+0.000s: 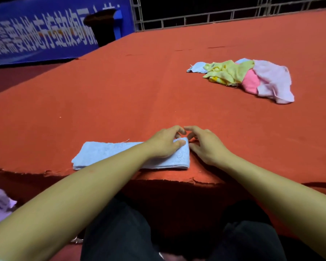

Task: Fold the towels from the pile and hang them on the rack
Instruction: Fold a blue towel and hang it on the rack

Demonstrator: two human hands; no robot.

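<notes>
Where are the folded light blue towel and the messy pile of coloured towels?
folded light blue towel (102, 155): head view, its flat left half.
pile of coloured towels (271, 80): head view, the pale pink towel on its right side.

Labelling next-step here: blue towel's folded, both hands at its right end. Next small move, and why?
Probably fold it in half: the left hand pinches the right end of the blue towel, a long flat strip; the right hand hangs open beside it.

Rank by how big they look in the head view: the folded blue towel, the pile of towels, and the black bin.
1. Folded blue towel, though it is nearest the camera.
2. Pile of towels, close in size, so unsure.
3. Black bin, farthest away.
</notes>
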